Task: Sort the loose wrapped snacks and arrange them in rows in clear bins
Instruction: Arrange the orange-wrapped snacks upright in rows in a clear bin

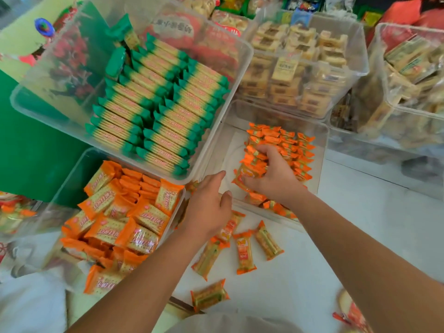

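A clear bin (322, 150) in the middle holds small orange-wrapped snacks (295, 145) stacked in rows along its right side. My right hand (274, 174) is inside this bin, closed around a bunch of these orange snacks at the near end of the rows. My left hand (209, 203) hovers over the bin's near left corner, fingers apart and holding nothing. Several loose orange snacks (245, 252) lie on the white surface in front of the bin, below my left hand.
A large clear bin (242, 75) of green-wrapped crackers in rows stands at upper left. A bin (72, 174) of loose orange cracker packs sits at lower left. Bins of pale biscuits (360, 61) and mixed snacks (384, 34) fill the back right. White surface lies at right.
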Action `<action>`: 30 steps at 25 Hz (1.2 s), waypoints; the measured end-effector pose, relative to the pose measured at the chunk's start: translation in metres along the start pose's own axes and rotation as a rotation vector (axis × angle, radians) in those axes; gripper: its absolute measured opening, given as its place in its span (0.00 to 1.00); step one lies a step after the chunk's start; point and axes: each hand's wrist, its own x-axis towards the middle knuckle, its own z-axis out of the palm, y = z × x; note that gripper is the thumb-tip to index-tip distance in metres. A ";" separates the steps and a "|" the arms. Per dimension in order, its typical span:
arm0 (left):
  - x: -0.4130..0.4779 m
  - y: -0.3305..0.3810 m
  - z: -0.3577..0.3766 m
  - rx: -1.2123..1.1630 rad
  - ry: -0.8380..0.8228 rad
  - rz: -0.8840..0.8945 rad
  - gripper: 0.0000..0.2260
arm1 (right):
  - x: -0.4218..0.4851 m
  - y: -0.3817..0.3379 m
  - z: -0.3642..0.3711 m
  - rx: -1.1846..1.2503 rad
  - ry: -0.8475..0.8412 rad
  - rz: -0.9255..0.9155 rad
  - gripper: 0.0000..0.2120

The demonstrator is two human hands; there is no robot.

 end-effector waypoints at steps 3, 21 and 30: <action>0.001 -0.011 0.003 0.016 0.185 0.056 0.12 | 0.021 0.021 0.022 -0.157 -0.111 -0.033 0.38; -0.091 -0.079 0.051 0.336 -0.231 -0.246 0.15 | 0.046 0.053 0.053 -0.939 0.003 -0.046 0.41; -0.048 -0.008 0.001 -0.529 0.110 -0.181 0.14 | 0.009 0.021 0.016 -0.298 0.019 -0.207 0.21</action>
